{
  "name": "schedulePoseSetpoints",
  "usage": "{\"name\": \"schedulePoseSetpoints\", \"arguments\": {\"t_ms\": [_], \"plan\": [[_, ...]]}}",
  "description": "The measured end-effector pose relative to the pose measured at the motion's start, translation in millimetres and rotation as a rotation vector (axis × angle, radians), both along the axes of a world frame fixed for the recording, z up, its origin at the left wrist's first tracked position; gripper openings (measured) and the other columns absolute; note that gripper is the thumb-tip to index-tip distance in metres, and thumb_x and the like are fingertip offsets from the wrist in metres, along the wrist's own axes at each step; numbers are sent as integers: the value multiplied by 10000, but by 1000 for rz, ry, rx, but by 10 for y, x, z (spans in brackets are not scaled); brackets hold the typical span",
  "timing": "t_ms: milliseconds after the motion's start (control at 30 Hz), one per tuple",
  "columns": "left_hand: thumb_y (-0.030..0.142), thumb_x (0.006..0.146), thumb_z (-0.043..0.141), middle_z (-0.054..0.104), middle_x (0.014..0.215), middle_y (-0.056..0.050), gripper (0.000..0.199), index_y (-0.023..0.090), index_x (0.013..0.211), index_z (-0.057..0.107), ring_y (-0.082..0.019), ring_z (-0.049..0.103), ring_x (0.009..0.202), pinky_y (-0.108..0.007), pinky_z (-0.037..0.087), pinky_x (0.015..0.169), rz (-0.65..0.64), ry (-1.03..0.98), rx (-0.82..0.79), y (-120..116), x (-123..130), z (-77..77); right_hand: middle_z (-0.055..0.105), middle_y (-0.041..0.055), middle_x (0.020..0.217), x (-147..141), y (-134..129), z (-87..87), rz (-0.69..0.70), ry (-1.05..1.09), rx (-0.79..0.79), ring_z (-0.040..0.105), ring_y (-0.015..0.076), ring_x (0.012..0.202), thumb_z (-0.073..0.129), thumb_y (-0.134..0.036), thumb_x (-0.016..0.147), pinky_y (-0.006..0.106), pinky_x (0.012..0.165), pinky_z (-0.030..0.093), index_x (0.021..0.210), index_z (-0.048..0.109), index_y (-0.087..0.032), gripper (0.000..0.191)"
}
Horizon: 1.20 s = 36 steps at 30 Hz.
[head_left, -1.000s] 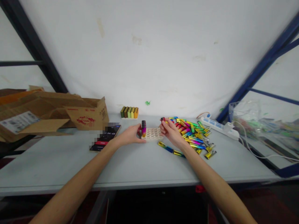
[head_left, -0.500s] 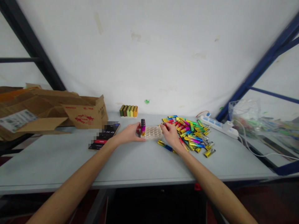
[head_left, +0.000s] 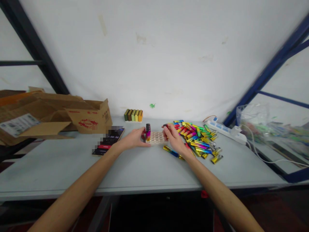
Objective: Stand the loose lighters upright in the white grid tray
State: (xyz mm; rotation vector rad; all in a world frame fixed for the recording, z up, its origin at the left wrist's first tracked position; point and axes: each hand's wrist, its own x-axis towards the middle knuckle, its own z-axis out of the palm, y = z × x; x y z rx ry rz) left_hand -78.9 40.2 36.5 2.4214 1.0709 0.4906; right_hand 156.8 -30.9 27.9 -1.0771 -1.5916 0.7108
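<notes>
A pale tray with rows of round holes (head_left: 156,138) rests on the table in front of me. Upright in its left end stands a row of purple-and-gold lighters with dark tops (head_left: 148,132). My left hand (head_left: 135,138) grips that end of the tray, thumb along the near side. Over the tray's right end, my right hand (head_left: 174,138) pinches a lighter (head_left: 165,125); its dark top shows, while the fingers hide most of its body. Right of that hand lies a loose heap of shiny multicoloured lighters (head_left: 199,144). A blue-and-gold lighter (head_left: 171,150) lies nearer to me.
At the back, a filled tray of green, brown, yellow and orange lighters (head_left: 133,116) stands by the wall. A phone (head_left: 111,138) lies left of my hand, beside open cardboard boxes (head_left: 88,120). A white power strip (head_left: 227,131) with a cable sits at the right.
My right hand has turned and lifted slightly, bringing a dark-topped lighter into sight at its fingertips. My left hand stays on the tray.
</notes>
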Motion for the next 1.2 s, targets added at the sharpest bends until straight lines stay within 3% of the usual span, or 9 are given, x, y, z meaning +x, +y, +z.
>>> {"name": "schedulePoseSetpoints", "arguments": {"t_ms": [67, 200, 367, 567, 833, 1033, 1100, 1200], "plan": [[586, 644, 823, 727, 977, -72, 620, 185, 1051, 585, -270, 662, 845, -335, 481, 733, -1, -2, 1, -3, 0, 2, 583, 11, 877, -37, 10, 6, 85, 29, 0, 570, 146, 736, 508, -521, 1003, 267, 658, 504, 1117, 583, -221, 330], [567, 660, 823, 722, 969, -65, 620, 178, 1072, 571, -263, 664, 829, -325, 472, 725, -6, 14, 7, -19, -2, 13, 667, 87, 1101, -139, 42, 62, 113, -47, 58, 643, 198, 991, 622, -482, 955, 310, 815, 564, 1127, 675, -209, 327], [576, 682, 809, 718, 1000, -70, 655, 174, 1134, 560, -274, 668, 867, -325, 469, 737, -5, 30, 34, -35, 4, 13, 755, 65, 1023, -250, 114, 35, 136, -58, 81, 708, 190, 921, 712, -421, 907, 328, 864, 577, 1110, 720, -191, 307], [582, 662, 818, 708, 905, -45, 619, 186, 1066, 566, -267, 659, 798, -311, 450, 685, 10, 33, 66, -33, 13, 3, 762, 58, 892, -247, 124, -122, 4, -105, 145, 728, 186, 784, 755, -421, 882, 301, 738, 596, 1099, 714, -184, 324], [593, 687, 796, 738, 975, -71, 631, 181, 1112, 575, -275, 687, 840, -325, 483, 716, -24, 1, 50, -33, 12, -5, 720, 86, 1083, -312, 46, -5, 12, -399, 356, 704, 195, 917, 693, -284, 950, 337, 885, 571, 1186, 676, -220, 245], [559, 688, 792, 759, 1009, -85, 603, 184, 1114, 588, -289, 707, 870, -343, 505, 753, -24, -30, 30, -64, 19, 39, 707, 68, 1067, -353, -26, -1, 1, -457, 289, 688, 197, 950, 726, -274, 929, 337, 902, 550, 1425, 512, -227, 543], [584, 679, 794, 758, 1002, -79, 607, 192, 1093, 586, -290, 704, 867, -343, 506, 747, -23, -13, 27, -52, 13, 37, 729, 49, 998, -245, -62, 53, -8, -489, 243, 695, 190, 914, 718, -284, 936, 318, 874, 541, 1382, 539, -218, 485], [600, 649, 813, 752, 1019, -89, 608, 198, 1040, 577, -295, 698, 873, -349, 511, 752, 10, 17, 33, -30, 3, 25, 742, 49, 911, 61, -152, 178, -70, -627, 164, 693, 188, 834, 660, -260, 969, 304, 809, 519, 1161, 660, -192, 204]]}}
